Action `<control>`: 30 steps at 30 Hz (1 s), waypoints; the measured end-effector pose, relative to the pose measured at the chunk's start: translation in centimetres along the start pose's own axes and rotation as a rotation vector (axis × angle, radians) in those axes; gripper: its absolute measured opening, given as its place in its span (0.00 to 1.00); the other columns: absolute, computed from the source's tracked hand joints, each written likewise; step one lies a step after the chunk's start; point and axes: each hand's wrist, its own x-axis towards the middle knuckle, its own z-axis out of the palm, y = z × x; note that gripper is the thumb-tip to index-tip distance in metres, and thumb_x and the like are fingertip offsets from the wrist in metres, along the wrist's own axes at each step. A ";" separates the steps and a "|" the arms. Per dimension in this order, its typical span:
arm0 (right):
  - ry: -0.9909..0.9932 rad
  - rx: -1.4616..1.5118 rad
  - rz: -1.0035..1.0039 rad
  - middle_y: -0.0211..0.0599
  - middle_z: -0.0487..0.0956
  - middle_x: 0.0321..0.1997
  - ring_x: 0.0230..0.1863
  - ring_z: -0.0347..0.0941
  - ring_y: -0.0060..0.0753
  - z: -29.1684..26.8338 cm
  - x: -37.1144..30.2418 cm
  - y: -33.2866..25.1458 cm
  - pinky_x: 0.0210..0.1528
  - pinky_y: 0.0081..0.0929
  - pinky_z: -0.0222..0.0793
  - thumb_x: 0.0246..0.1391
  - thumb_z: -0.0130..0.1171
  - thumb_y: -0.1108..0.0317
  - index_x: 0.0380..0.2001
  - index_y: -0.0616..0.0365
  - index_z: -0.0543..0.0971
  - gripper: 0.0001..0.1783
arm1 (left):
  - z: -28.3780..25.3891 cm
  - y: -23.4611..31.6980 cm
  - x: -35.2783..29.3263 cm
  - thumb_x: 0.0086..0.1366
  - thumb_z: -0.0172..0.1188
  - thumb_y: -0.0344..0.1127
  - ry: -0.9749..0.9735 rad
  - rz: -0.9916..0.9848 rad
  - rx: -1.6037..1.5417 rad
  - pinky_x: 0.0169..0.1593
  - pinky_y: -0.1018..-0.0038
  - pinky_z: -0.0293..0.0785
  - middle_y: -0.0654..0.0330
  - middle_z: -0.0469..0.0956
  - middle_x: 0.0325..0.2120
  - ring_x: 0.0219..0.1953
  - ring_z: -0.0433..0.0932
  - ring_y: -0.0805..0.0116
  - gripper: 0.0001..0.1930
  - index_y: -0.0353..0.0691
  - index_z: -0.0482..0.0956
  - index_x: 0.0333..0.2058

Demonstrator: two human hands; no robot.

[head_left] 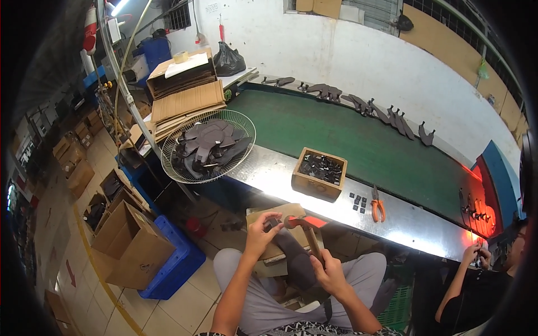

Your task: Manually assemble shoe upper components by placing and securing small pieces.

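My right hand [330, 274] is closed round the wooden handle of a hammer [312, 239], whose red head points up and away from me. My left hand [260, 234] pinches the far end of a dark grey padded strap piece [296, 259], close to the hammer head. A small dark part shows at the left fingertips, too small to name. The strap piece hangs back toward my lap between my knees. Beneath the hands is a pale work block [260, 214], partly hidden by the hands and hammer.
A wire basket [168, 169] of dark grey pieces stands left of the green conveyor belt [330, 131]. On the metal ledge sit a wooden box [315, 189] of small black parts, several black squares [357, 201] and orange pliers [378, 208]. A co-worker [476, 291] sits at right.
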 end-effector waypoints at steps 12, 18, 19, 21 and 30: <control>-0.035 -0.008 0.025 0.48 0.76 0.25 0.23 0.74 0.39 0.2 -0.3 0.2 0.28 0.31 0.68 0.64 0.52 0.63 0.47 0.63 0.72 0.15 | -0.1 1.3 -0.5 0.59 0.63 0.30 -0.045 0.009 0.163 0.54 0.75 0.72 0.54 0.84 0.38 0.39 0.80 0.79 0.14 0.33 0.81 0.44; -0.059 -0.083 -0.084 0.52 0.75 0.25 0.25 0.75 0.50 -1.1 0.4 -3.3 0.28 0.35 0.69 0.64 0.52 0.65 0.49 0.63 0.69 0.15 | -0.6 0.9 -0.3 0.59 0.62 0.29 -0.105 -0.106 0.083 0.66 0.67 0.60 0.58 0.79 0.22 0.27 0.74 0.79 0.12 0.30 0.80 0.41; -0.068 -0.070 -0.092 0.53 0.75 0.25 0.25 0.75 0.53 -1.3 0.4 -4.3 0.28 0.36 0.69 0.63 0.52 0.65 0.49 0.63 0.69 0.15 | -0.6 0.8 -0.3 0.59 0.62 0.29 -0.103 -0.110 0.083 0.66 0.67 0.60 0.58 0.79 0.22 0.27 0.74 0.79 0.12 0.30 0.80 0.41; -0.054 -0.088 -0.126 0.54 0.75 0.25 0.25 0.75 0.55 -1.3 0.5 -5.8 0.28 0.38 0.69 0.63 0.52 0.66 0.48 0.63 0.69 0.15 | -0.4 1.2 -0.3 0.59 0.63 0.29 -0.098 -0.164 -0.001 0.68 0.64 0.55 0.60 0.76 0.20 0.23 0.69 0.79 0.11 0.30 0.81 0.39; -0.176 -0.197 -0.085 0.60 0.74 0.23 0.25 0.74 0.62 -1.5 1.8 -6.3 0.26 0.46 0.66 0.62 0.52 0.66 0.43 0.65 0.68 0.12 | -0.3 -0.1 -0.4 0.59 0.64 0.33 -0.067 -0.081 -0.060 0.70 0.59 0.51 0.59 0.80 0.22 0.23 0.73 0.77 0.10 0.35 0.82 0.37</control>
